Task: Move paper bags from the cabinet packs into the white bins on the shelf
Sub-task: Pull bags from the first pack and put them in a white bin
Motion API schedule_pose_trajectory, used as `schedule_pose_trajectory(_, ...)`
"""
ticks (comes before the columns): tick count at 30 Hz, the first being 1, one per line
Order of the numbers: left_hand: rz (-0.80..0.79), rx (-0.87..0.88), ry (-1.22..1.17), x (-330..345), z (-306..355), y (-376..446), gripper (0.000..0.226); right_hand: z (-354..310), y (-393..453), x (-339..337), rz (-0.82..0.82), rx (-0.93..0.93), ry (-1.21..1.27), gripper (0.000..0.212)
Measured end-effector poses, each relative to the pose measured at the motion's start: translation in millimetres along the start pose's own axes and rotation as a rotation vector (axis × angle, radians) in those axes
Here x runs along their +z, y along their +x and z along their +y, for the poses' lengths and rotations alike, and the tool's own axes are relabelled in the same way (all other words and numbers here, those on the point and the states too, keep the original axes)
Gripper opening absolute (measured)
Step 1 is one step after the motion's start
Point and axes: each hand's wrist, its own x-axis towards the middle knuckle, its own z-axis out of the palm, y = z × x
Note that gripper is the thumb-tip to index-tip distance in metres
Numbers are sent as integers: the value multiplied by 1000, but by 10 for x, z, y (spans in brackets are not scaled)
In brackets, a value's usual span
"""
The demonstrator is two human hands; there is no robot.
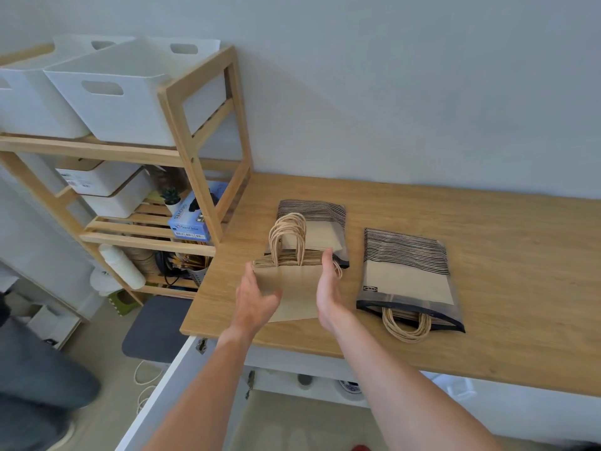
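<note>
We've got both hands round the stack of paper bags [294, 289] nr the cabinet top's [487, 336] left front corner: left hand [255, 299] fingers spread at its left edge, right hand [328, 288] fingers together along its right edge. 2nd pack [408, 275] lies just beside, to the right. White bins [107, 92] sit on the shelf [195, 131] top, left.

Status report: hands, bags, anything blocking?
Both hands open, left hand and right hand flanking the bags on the counter. Bins not yet reached. Nothing blocking.
</note>
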Motion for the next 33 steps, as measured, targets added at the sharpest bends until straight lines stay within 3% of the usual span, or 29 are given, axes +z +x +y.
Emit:
schedule_pose_trajectory(3,-87,21,103,-115,-60,161,50,-3,27,11,2,-104,-134,71)
schedule_pose_trajectory(10,-109,-70,279,-245,-173,244,48,-6,127,-137,-263,-298,-532,91)
schedule_pose_trajectory(12,-126,-82,314,-262,-190,267,45,-94,275,-267,-327,-399,-758,80)
schedule_pose_trajectory(15,-120,-78,355,-218,-126,322,39,-301,491,-314,-371,-524,-1034,42)
schedule_pose_trajectory(17,-86,-71,357,-144,-42,379,39,-463,569,-248,-417,-552,-1151,37)
schedule_pose_trajectory(20,-34,-78,304,-65,97,500,42,-617,661,-177,-442,-495,-1210,34)
schedule_pose_trajectory(23,-105,-74,370,-83,211,639,36,-690,737,-151,-518,-384,-1318,24)
schedule_pose_trajectory(29,-209,4,735,-239,230,924,58,-780,843,-32,-563,-270,-1348,32)
schedule_pose_trajectory(33,-283,-71,909,-198,258,1038,44,-761,939,68,-613,-192,-1306,39)
